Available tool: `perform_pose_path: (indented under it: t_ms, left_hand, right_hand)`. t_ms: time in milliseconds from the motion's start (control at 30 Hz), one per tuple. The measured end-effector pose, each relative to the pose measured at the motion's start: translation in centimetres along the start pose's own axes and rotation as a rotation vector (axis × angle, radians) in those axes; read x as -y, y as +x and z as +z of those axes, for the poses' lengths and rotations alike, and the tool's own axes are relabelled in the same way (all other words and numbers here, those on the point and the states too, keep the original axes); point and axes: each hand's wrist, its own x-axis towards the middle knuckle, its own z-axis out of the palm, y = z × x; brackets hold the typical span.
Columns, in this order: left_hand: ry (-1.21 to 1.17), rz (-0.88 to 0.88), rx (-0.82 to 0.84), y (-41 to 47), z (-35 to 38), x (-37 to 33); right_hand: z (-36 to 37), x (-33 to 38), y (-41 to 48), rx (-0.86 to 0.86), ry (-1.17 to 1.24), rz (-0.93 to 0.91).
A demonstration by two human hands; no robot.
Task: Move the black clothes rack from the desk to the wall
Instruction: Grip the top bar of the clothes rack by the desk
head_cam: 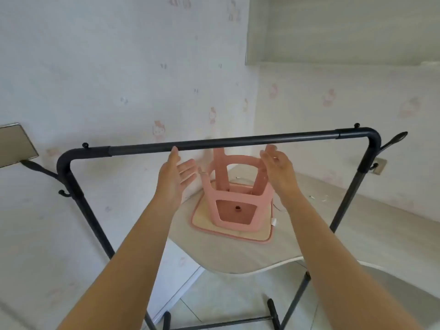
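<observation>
Black clothes rack (223, 141) stands on the floor at the desk (238, 253) edge, feet cut off by the frame bottom. Left hand (175, 177) and right hand (277, 164) fingers spread, just below the top bar, gripping nothing. Upturned pink stool (234, 198) beyond the fingers. No readable text.

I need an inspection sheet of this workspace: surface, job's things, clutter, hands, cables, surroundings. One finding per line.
Surface: beige desk, curved front edge.
Job's things: black clothes rack standing in front of the desk, not yet gripped.
Clutter: pink stool upside down on the desk; small white scraps.
Hands: left hand and right hand open, just below the top bar.
Cables: thin white cord beside the stool.
Surroundings: cartoon wallpaper, wall cabinet, mirror, tile floor.
</observation>
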Motion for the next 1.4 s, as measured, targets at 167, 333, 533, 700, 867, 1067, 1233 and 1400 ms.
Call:
perform_pose_path:
  t_ms: [167,333,533,700,867,1067,1233,1400]
  left_hand:
    - [-0.344,-0.057,-0.022,2.2,0.8,-1.1]
    - [-0.495,0.001,-0.049,3.0,1.4,-2.3]
    - [-0.462,0.052,-0.050,3.5,1.9,-2.0]
    - [-0.429,0.084,-0.047,3.6,2.0,-2.0]
    - [-0.403,0.066,-0.035,3.4,2.1,-1.9]
    - [-0.412,0.023,0.045,3.0,3.1,-1.7]
    - [-0.409,-0.009,0.108,2.8,4.1,-1.4]
    - [-0.368,-0.039,0.145,2.1,5.4,-0.9]
  right_hand:
    - [-0.3,0.7,2.6,-0.014,0.279,0.081]
    - [-0.8,1.9,3.9,-0.035,0.699,0.159]
    - [-0.7,2.5,4.2,-0.038,0.822,0.158]
    - [-0.6,3.3,3.8,-0.094,0.809,0.202]
    - [-0.7,3.7,3.1,-0.146,0.760,0.210]
    - [-2.1,3.9,2.1,-0.228,0.748,0.209]
    - [-3.5,4.1,1.1,-0.285,0.731,0.190]
    - [-5.0,3.9,0.1,-0.355,0.725,0.185]
